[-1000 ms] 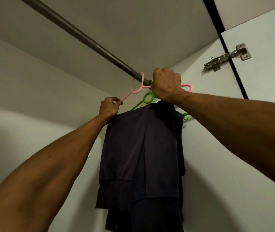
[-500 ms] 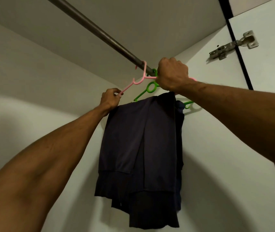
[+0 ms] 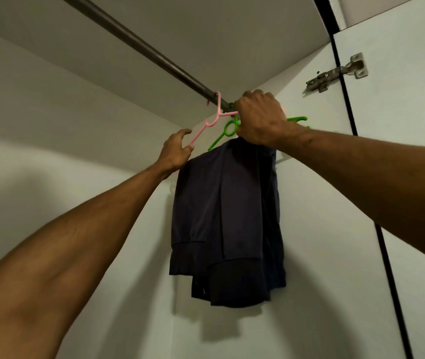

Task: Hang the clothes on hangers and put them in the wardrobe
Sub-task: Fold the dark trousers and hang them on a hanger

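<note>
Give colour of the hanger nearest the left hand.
The hanger is pink; the head view shows it best.

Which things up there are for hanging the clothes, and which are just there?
For the job:
- pink hanger
- dark clothes
- rail
- left hand and right hand, both holding the pink hanger

Just there:
- green hanger, already on the rail
- door hinge
</note>
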